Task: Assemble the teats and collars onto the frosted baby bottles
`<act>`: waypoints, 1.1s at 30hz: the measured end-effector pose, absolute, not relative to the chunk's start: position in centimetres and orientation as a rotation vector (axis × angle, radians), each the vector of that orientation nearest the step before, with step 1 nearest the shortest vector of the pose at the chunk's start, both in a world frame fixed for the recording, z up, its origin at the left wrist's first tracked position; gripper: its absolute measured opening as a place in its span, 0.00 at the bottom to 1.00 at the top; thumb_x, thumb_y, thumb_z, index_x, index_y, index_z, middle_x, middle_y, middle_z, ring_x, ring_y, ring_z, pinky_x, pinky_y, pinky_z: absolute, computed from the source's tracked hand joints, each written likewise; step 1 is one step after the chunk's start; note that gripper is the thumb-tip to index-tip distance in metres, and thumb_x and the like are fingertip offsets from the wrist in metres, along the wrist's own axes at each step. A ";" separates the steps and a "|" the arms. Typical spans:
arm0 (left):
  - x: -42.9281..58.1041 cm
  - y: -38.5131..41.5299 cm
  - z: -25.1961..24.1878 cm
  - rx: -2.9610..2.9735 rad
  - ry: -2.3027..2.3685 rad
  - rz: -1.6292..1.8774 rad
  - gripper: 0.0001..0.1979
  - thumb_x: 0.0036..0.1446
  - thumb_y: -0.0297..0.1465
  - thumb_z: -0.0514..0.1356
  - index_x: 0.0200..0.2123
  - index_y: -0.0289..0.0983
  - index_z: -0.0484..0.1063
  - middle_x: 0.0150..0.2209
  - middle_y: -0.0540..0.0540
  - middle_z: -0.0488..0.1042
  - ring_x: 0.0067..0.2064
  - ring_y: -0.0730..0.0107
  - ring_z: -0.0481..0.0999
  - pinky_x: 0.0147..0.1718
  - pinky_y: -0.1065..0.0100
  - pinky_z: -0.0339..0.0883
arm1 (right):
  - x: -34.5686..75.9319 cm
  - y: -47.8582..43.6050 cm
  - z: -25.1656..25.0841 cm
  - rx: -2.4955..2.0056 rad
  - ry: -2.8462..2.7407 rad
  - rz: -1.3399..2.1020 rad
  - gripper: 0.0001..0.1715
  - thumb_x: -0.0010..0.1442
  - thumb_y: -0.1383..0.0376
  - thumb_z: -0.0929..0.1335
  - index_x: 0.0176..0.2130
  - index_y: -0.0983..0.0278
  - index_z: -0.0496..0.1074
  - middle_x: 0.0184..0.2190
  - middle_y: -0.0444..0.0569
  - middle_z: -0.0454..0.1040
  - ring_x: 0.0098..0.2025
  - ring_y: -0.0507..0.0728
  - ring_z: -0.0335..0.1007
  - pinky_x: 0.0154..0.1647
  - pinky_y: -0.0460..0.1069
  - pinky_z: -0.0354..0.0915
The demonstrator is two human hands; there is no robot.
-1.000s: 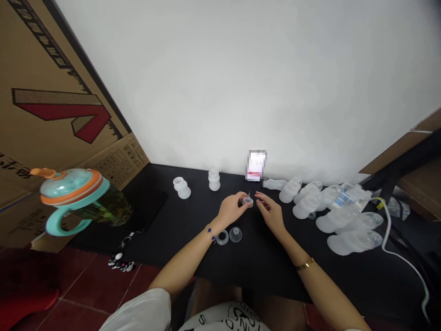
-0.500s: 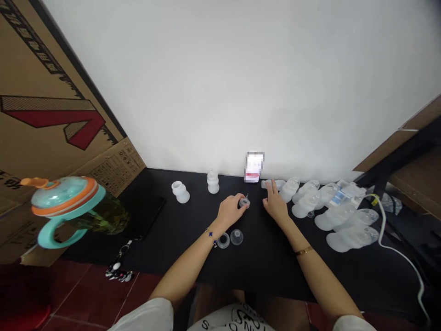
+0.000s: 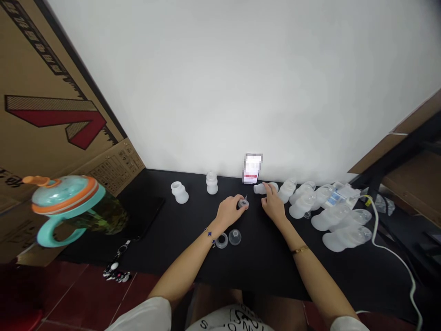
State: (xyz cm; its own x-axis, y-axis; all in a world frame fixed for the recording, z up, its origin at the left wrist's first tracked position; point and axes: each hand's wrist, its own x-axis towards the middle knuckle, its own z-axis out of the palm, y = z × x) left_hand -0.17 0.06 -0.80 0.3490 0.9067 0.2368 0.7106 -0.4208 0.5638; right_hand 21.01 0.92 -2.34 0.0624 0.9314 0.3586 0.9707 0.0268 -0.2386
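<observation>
My left hand (image 3: pixel 230 211) is closed on a small clear plastic piece (image 3: pixel 243 202) held just above the black tabletop (image 3: pixel 193 257). My right hand (image 3: pixel 273 203) reaches a little farther back, with its fingers curled over a frosted white bottle (image 3: pixel 262 188) lying on its side. A clear ring (image 3: pixel 222 240) and a clear dome-shaped piece (image 3: pixel 234 237) lie near my left wrist. Two frosted bottles stand at the back left, one with an open neck (image 3: pixel 179 192) and one capped (image 3: pixel 212 182).
A row of several frosted bottles (image 3: pixel 330 216) lies on the right, beside a white cable (image 3: pixel 386 248). A teal and orange lidded cup (image 3: pixel 69 204) stands at the left, in front of a cardboard box (image 3: pixel 51 110). A blurred white card (image 3: pixel 253 168) leans on the wall. Keys (image 3: pixel 117 271) lie at the front edge.
My right hand has left the small piece and reached back right to the lying bottle, which has slid slightly left. My left hand has kept hold of the small piece.
</observation>
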 end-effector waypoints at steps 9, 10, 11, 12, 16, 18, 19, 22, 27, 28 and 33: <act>-0.3 0.2 -1.1 2.247 1.434 0.750 0.13 0.61 0.41 0.60 0.47 0.43 0.73 0.41 0.47 0.79 0.44 0.60 0.77 0.44 0.64 0.67 | 20.8 0.4 -2.6 -1.809 -1.981 -0.091 0.44 0.58 0.73 0.61 0.70 0.57 0.51 0.67 0.52 0.61 0.49 0.62 0.75 0.34 0.49 0.74; -0.3 0.2 -1.0 2.242 1.432 0.752 0.14 0.62 0.41 0.60 0.47 0.43 0.73 0.41 0.47 0.79 0.44 0.60 0.77 0.44 0.64 0.67 | 20.7 0.3 -2.5 -1.797 -1.972 -0.092 0.44 0.58 0.73 0.61 0.70 0.57 0.51 0.67 0.52 0.60 0.49 0.62 0.75 0.34 0.49 0.74; -0.3 0.2 -1.0 2.236 1.428 0.755 0.14 0.62 0.41 0.60 0.47 0.43 0.73 0.41 0.47 0.79 0.44 0.60 0.77 0.44 0.63 0.67 | 20.6 0.2 -2.4 -1.809 -1.951 -0.093 0.44 0.57 0.73 0.61 0.70 0.58 0.52 0.67 0.53 0.60 0.48 0.62 0.75 0.34 0.50 0.75; -0.3 0.2 -0.9 2.228 1.424 0.758 0.14 0.62 0.41 0.60 0.47 0.43 0.73 0.41 0.46 0.79 0.44 0.59 0.77 0.44 0.63 0.67 | 20.5 0.1 -2.3 -1.835 -1.930 -0.091 0.44 0.57 0.73 0.61 0.70 0.59 0.52 0.68 0.55 0.59 0.47 0.63 0.76 0.34 0.51 0.75; -0.3 0.2 -0.8 2.183 1.420 0.769 0.13 0.61 0.41 0.60 0.46 0.44 0.74 0.41 0.46 0.79 0.45 0.59 0.76 0.45 0.63 0.66 | 20.7 0.0 -2.1 -1.857 -1.928 -0.025 0.40 0.57 0.73 0.61 0.67 0.60 0.58 0.66 0.54 0.64 0.46 0.63 0.77 0.37 0.53 0.75; -0.4 0.2 -0.9 2.173 1.430 0.769 0.13 0.60 0.41 0.61 0.47 0.44 0.74 0.41 0.46 0.79 0.45 0.59 0.76 0.45 0.63 0.66 | 21.0 -0.1 -1.9 -1.796 -1.919 -0.009 0.36 0.59 0.73 0.60 0.65 0.59 0.62 0.62 0.50 0.69 0.49 0.62 0.76 0.39 0.52 0.74; -0.4 0.3 -0.9 2.173 1.434 0.768 0.13 0.60 0.41 0.61 0.47 0.44 0.74 0.41 0.46 0.79 0.45 0.59 0.76 0.45 0.63 0.66 | 21.2 -0.2 -1.9 -1.777 -1.906 -0.025 0.35 0.60 0.73 0.59 0.64 0.58 0.63 0.61 0.49 0.70 0.50 0.61 0.75 0.40 0.52 0.74; -0.4 0.4 -1.0 2.178 1.445 0.770 0.14 0.60 0.41 0.61 0.47 0.44 0.74 0.41 0.47 0.79 0.45 0.59 0.77 0.44 0.63 0.67 | 21.5 -0.3 -1.7 -1.747 -1.944 -0.146 0.36 0.58 0.74 0.60 0.64 0.61 0.63 0.64 0.50 0.67 0.54 0.63 0.71 0.44 0.54 0.72; -0.5 0.5 -1.0 2.195 1.462 0.782 0.13 0.61 0.40 0.61 0.47 0.43 0.73 0.42 0.47 0.79 0.45 0.59 0.77 0.44 0.63 0.67 | 21.6 0.1 -2.4 -1.633 -2.178 -0.303 0.41 0.53 0.77 0.62 0.65 0.64 0.61 0.66 0.54 0.64 0.66 0.67 0.56 0.63 0.63 0.56; -0.5 0.5 -1.1 2.194 1.465 0.781 0.13 0.61 0.40 0.61 0.47 0.43 0.73 0.42 0.47 0.79 0.45 0.59 0.77 0.44 0.63 0.67 | 21.6 0.1 -2.6 -1.626 -2.183 -0.287 0.40 0.53 0.77 0.62 0.64 0.64 0.62 0.63 0.55 0.67 0.66 0.66 0.57 0.64 0.64 0.54; -0.6 0.6 -1.3 2.167 1.486 0.810 0.13 0.61 0.39 0.61 0.47 0.43 0.72 0.42 0.47 0.79 0.45 0.59 0.77 0.46 0.63 0.67 | 21.3 -0.3 -3.1 -1.549 -2.089 -0.080 0.37 0.52 0.74 0.63 0.61 0.64 0.65 0.56 0.56 0.71 0.59 0.63 0.65 0.62 0.59 0.59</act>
State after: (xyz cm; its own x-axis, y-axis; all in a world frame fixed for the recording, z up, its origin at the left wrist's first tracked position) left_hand -0.57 0.60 -1.26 0.2714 0.9321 0.2400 0.7070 -0.3623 0.6074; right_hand 21.28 -0.28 -3.11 -0.1992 0.8721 0.4469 0.9038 0.3397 -0.2602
